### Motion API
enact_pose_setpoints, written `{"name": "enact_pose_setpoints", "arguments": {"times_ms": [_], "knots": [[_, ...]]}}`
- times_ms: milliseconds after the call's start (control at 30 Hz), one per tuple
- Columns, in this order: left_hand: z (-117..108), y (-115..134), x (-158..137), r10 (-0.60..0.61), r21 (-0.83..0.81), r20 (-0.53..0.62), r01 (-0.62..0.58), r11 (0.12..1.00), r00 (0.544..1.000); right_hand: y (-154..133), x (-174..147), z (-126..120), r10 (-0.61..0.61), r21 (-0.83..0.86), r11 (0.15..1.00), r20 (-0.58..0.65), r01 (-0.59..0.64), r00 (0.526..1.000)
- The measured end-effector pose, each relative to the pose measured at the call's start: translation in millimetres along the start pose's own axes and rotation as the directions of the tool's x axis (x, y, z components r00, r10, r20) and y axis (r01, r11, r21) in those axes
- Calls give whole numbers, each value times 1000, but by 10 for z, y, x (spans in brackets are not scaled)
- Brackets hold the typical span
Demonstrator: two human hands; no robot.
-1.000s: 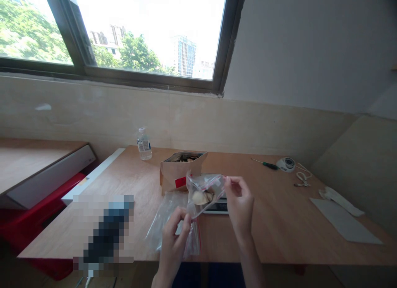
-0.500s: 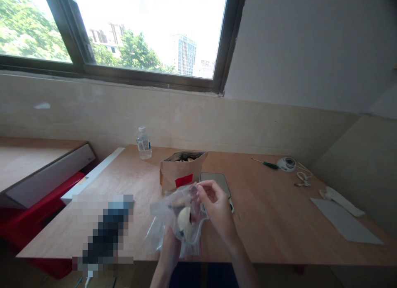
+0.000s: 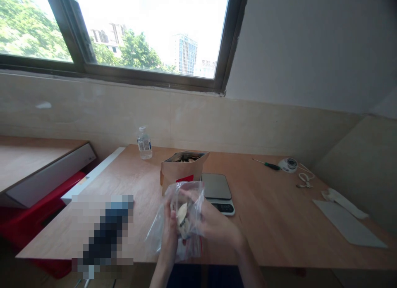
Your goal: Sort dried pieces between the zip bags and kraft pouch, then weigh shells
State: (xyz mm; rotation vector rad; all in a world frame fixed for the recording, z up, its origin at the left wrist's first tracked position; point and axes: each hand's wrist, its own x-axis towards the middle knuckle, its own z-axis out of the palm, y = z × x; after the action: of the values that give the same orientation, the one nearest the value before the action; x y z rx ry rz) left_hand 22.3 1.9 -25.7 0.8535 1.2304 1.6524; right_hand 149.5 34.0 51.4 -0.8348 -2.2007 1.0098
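My left hand [image 3: 170, 230] is closed around the left side of a clear plastic bag [image 3: 197, 191], over the table's front edge. Inside the bag are a few pale, dried-looking pieces [image 3: 182, 213]. My right hand [image 3: 214, 224] grips the bag from the right. Its fingers show through the plastic, and I cannot tell whether they are inside or behind it. More clear plastic with a red line hangs beneath my hands. Just beyond stands an open brown paper bag [image 3: 172, 170] with dark and pale contents, beside a kitchen scale [image 3: 216, 186].
On the wooden table [image 3: 273, 217] a water bottle [image 3: 144, 144] stands at the back left. A screwdriver [image 3: 271, 166], a white dome camera [image 3: 288, 165] and its cable [image 3: 305, 179] lie at the back right. A pale sheet [image 3: 347, 226] is at right; a blurred-out patch [image 3: 107, 230] at left.
My right hand has moved from pinching the bag's upper edge to lower on its right side, fingers now behind or within the plastic. More of the scale shows.
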Motion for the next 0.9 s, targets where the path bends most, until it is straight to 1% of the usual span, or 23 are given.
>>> {"name": "enact_pose_setpoints", "arguments": {"times_ms": [33, 100, 233, 300, 333, 400, 500, 567, 700, 900], "knots": [[-21, -20, 18, 35, 43, 3, -35, 998, 999, 1, -9, -10, -13, 11, 1000, 38, 12, 999], [-71, -64, 51, 43, 85, 12, -44, 995, 999, -5, -29, -34, -38, 28, 999, 92, 35, 995], [-152, -87, 78, 39, 92, -7, -38, 995, 999, -35, -58, -85, -62, 39, 998, 165, 56, 984], [-165, -54, 78, 41, 97, -11, -40, 995, 999, -56, -57, -97, -59, 49, 998, 175, 51, 983], [-165, -31, 78, 34, 99, -18, -32, 995, 999, -67, -52, -96, -49, 63, 997, 159, 39, 986], [-157, 19, 79, 6, 92, -44, -2, 996, 999, -94, -37, -80, -1, 111, 994, 84, -8, 996], [-140, 93, 77, -44, 66, -103, 51, 997, 994, -131, -15, -42, 68, 173, 983, 7, -69, 998], [-133, 134, 74, -65, 52, -114, 71, 996, 991, -141, -8, -23, 70, 170, 983, 9, -70, 998], [-133, 160, 82, -77, 17, -63, 78, 997, 995, -112, -14, -5, 67, 146, 987, 29, -71, 997], [-172, 103, 134, -92, 35, -132, 97, 995, 987, -66, -27, 36, 135, 136, 982, 9, -135, 991]]}}
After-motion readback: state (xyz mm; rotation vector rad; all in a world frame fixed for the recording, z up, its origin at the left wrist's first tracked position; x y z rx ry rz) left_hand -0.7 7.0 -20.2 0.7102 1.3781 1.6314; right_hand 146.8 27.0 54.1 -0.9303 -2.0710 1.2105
